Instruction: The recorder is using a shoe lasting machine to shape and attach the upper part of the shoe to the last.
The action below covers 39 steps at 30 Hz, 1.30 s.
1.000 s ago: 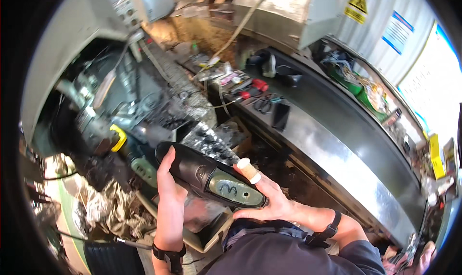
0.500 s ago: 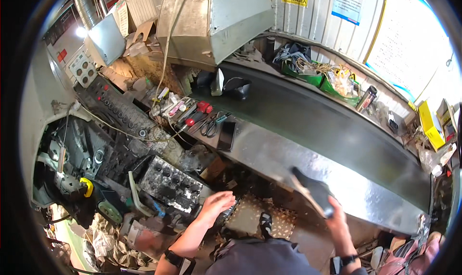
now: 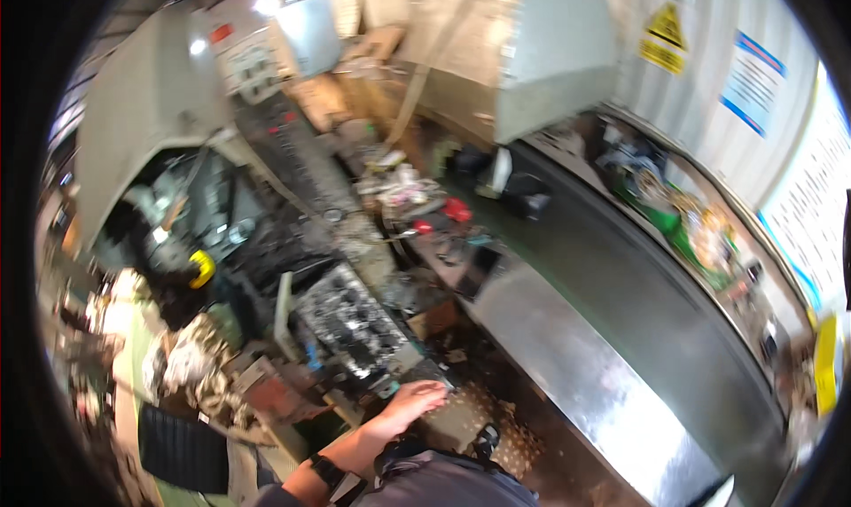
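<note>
My left hand (image 3: 411, 407) is above the floor beside the blackened machine plate (image 3: 353, 319). Its fingers are stretched out, held close together, with nothing visible in them. My right hand is out of the picture. At the lower right, by the near end of the shiny metal bench top (image 3: 589, 383), a small dark and pale shape (image 3: 716, 491) shows at the rim; what it is cannot be made out. On the bench's far end lie a dark flat phone-like slab (image 3: 480, 272) and red-handled tools (image 3: 456, 210). The picture is smeared by motion.
A dark conveyor belt (image 3: 638, 285) runs along the bench under a metal hood (image 3: 554, 59). Left stands a machine with a yellow handle (image 3: 203, 269). A black chair back (image 3: 183, 449) and crumpled cloth (image 3: 191, 352) are at lower left. Green trays (image 3: 687, 232) line the wall.
The view has swung left, so the scene has shifted right. My right hand, which held a dark shoe-shaped piece with a tan edge over the bench, has left the picture. My left hand stays outstretched.
</note>
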Each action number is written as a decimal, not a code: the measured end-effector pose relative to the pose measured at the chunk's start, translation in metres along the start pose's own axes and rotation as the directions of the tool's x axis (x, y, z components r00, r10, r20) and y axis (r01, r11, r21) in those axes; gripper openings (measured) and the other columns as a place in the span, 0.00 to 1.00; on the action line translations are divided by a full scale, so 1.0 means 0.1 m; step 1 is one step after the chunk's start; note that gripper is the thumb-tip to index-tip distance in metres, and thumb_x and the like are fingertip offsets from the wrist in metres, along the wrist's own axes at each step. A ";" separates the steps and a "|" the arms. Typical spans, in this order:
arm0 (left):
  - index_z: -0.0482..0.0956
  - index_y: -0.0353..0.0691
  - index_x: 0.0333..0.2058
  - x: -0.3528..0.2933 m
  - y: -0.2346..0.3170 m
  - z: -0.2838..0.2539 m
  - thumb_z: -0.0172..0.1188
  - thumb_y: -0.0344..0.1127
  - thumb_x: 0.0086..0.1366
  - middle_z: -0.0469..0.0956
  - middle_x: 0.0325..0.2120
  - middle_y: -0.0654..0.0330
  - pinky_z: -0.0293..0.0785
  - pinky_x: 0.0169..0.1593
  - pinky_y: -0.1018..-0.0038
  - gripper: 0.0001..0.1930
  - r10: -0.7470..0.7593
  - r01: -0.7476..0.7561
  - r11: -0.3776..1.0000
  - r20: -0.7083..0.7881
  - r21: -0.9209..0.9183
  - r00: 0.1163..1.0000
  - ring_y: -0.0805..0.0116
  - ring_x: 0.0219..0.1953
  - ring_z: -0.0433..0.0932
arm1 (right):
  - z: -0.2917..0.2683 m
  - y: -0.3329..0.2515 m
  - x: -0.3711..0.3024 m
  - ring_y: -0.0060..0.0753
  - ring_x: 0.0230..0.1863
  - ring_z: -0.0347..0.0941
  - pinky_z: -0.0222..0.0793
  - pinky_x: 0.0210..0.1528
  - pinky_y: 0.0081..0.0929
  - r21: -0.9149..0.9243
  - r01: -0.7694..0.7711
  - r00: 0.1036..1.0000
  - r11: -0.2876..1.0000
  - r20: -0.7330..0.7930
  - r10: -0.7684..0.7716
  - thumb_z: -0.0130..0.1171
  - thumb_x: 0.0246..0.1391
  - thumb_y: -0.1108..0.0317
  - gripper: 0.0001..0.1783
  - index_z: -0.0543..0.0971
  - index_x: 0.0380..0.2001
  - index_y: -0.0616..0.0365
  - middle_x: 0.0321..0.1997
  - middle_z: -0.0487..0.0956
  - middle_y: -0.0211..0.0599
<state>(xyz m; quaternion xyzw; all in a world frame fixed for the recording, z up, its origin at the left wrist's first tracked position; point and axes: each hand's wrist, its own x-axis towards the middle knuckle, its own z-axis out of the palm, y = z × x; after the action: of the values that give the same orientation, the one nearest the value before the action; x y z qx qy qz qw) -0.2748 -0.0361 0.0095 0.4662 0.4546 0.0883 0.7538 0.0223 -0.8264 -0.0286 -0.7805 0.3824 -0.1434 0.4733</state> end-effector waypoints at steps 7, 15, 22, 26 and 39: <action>0.86 0.35 0.39 -0.12 -0.05 -0.19 0.64 0.60 0.65 0.85 0.34 0.61 0.72 0.40 0.77 0.28 0.158 -0.142 0.953 -0.040 0.269 0.987 0.76 0.37 0.79 | 1.30 -0.75 -0.27 0.44 0.51 0.77 0.78 0.49 0.38 -0.114 0.310 0.947 0.944 0.120 -0.297 0.66 0.60 0.62 0.30 0.72 0.62 0.64 0.56 0.79 0.48; 0.86 0.37 0.33 -0.60 0.20 -0.87 0.69 0.52 0.64 0.80 0.23 0.69 0.65 0.31 0.78 0.20 0.315 -0.290 0.937 -0.111 0.197 0.943 0.81 0.26 0.70 | 3.95 -2.03 -2.74 0.44 0.49 0.76 0.77 0.48 0.42 0.561 0.202 0.223 0.803 0.772 -0.596 0.69 0.57 0.69 0.34 0.69 0.65 0.64 0.51 0.78 0.51; 0.85 0.36 0.33 -1.56 0.31 -1.60 0.69 0.41 0.65 0.83 0.35 0.63 0.72 0.38 0.77 0.12 0.638 -0.595 0.762 -0.131 0.256 0.759 0.78 0.36 0.77 | 3.74 -2.59 -7.07 0.30 0.39 0.82 0.78 0.46 0.28 0.709 0.319 -0.426 0.629 0.700 -0.573 0.55 0.69 0.65 0.18 0.79 0.52 0.71 0.44 0.85 0.43; 0.79 0.32 0.25 -2.05 0.29 -2.02 0.64 0.28 0.67 0.83 0.34 0.57 0.74 0.41 0.75 0.10 0.742 -0.780 0.626 -0.315 0.008 0.592 0.72 0.37 0.80 | 3.24 -2.35 -8.62 0.27 0.42 0.82 0.75 0.45 0.25 0.652 0.101 -0.699 0.751 0.584 -0.413 0.54 0.70 0.62 0.19 0.81 0.49 0.70 0.42 0.85 0.42; 0.79 0.32 0.32 -2.28 -0.48 -3.32 0.56 0.36 0.72 0.82 0.34 0.51 0.80 0.51 0.62 0.13 0.335 -0.857 0.344 -0.802 -0.385 0.495 0.61 0.39 0.83 | 2.45 -1.80 -10.67 0.69 0.67 0.62 0.61 0.67 0.47 0.934 0.348 -0.881 0.082 0.356 -0.313 0.74 0.48 0.51 0.61 0.48 0.70 0.76 0.66 0.63 0.74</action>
<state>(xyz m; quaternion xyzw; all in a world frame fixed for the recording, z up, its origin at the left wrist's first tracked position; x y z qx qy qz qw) -0.6743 0.0172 0.0589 0.1904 0.3602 0.6987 0.5881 -0.4620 0.1564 0.1464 -0.5551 -0.7620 0.1906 0.2738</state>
